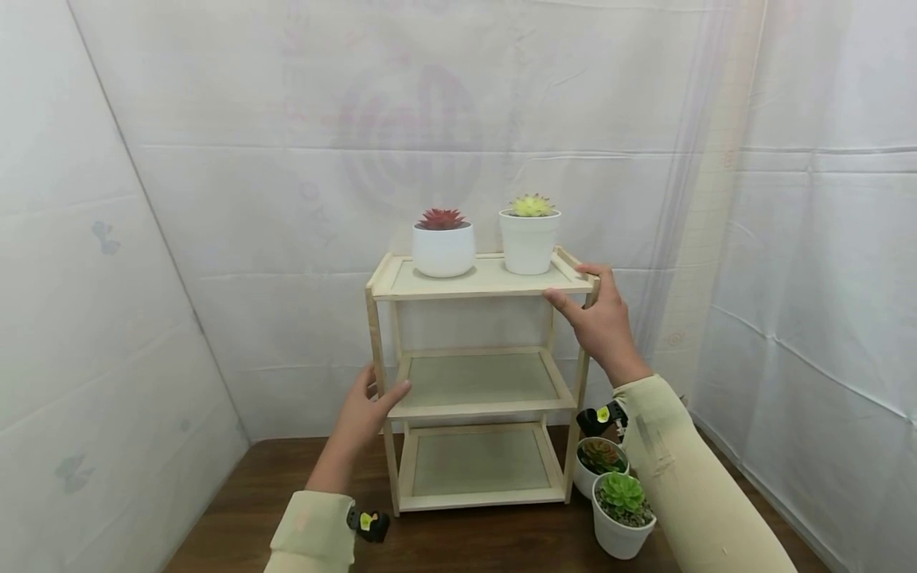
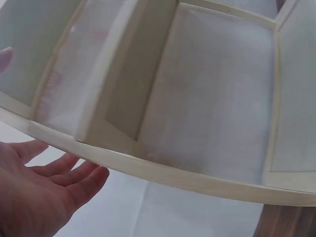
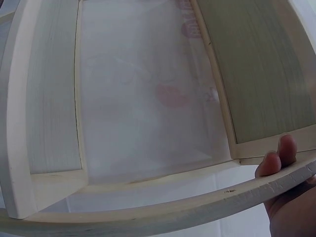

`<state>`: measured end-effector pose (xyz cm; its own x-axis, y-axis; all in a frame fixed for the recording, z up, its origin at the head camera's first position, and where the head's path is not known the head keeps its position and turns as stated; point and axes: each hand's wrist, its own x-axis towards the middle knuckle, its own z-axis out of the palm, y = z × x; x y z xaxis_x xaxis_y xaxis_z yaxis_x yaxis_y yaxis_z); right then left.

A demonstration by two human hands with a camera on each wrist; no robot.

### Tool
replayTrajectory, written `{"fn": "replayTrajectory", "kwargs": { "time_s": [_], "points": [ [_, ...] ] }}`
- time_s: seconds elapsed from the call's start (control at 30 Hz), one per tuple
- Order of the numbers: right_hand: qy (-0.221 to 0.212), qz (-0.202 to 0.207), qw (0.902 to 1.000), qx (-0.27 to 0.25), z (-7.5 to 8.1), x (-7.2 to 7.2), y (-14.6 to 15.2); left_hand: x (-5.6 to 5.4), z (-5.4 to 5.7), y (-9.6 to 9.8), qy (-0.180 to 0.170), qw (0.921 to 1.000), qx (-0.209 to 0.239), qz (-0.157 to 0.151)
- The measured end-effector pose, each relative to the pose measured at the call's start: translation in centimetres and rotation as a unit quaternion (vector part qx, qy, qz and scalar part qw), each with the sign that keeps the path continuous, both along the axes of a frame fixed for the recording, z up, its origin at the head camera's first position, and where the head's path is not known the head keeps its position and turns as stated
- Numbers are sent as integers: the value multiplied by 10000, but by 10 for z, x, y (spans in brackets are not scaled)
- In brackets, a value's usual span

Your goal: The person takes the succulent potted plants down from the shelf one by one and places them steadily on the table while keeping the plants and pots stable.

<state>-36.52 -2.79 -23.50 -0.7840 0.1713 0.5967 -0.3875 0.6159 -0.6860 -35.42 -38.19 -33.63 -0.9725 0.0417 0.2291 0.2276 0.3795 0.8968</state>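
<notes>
A three-tier pale wooden shelf (image 1: 487,380) stands upright on the table. On its top tier sit a red succulent in a rounded white pot (image 1: 444,251) and a yellow-green succulent in a taller white pot (image 1: 530,245). My right hand (image 1: 604,325) grips the top right corner, thumb under the front edge; two digit tips (image 3: 282,155) show past the wooden rail in the right wrist view. Beside the left post is my left hand (image 1: 363,415), its thumb in front near the middle tier. Loosely extended fingers (image 2: 81,185) lie along the post's outer side in the left wrist view.
Two more white-potted succulents stand by the shelf's right foot: a green one (image 1: 622,517) in front and a reddish-green one (image 1: 600,460) behind, partly hidden by the right wrist strap. Below is a dark wooden table (image 1: 236,517). White sheeting (image 1: 251,199) encloses the back and sides.
</notes>
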Motion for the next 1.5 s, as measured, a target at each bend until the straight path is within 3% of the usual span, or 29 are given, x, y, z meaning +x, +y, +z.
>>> {"fn": "replayTrajectory", "kwargs": {
  "time_s": [0.27, 0.87, 1.5],
  "points": [
    [8, 17, 10000, -33, 0, -1, 0, -1, 20, 0, 272, 9996, 116, -39],
    [-72, 44, 10000, -4, 0, 0, -1, 8, 52, -5, -45, 9999, -123, 31],
    [35, 41, 10000, -5, -1, 2, -1, 22, 82, -6, -94, 9992, -388, -102]
  ]
}}
